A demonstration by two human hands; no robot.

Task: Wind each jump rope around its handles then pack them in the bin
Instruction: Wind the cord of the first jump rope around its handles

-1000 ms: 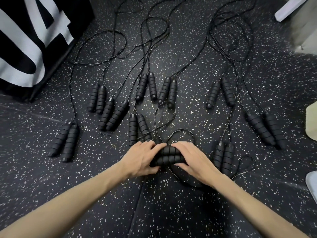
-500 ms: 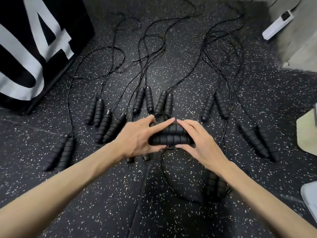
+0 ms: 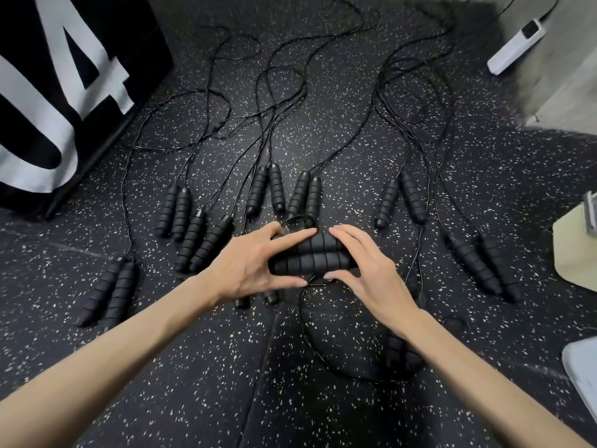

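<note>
On the speckled floor [image 3: 226, 367], many unwound jump ropes [image 3: 268, 189] lie fanned out. The held pair of handles [image 3: 311, 257] has risen off the floor since a second ago, so winding can begin. The left hand [image 3: 248, 266] and right hand [image 3: 365, 270] each curl around one end.

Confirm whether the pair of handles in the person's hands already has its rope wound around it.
No: the held handles show bare foam between the left hand and right hand, and their rope hangs loose toward the floor.
</note>
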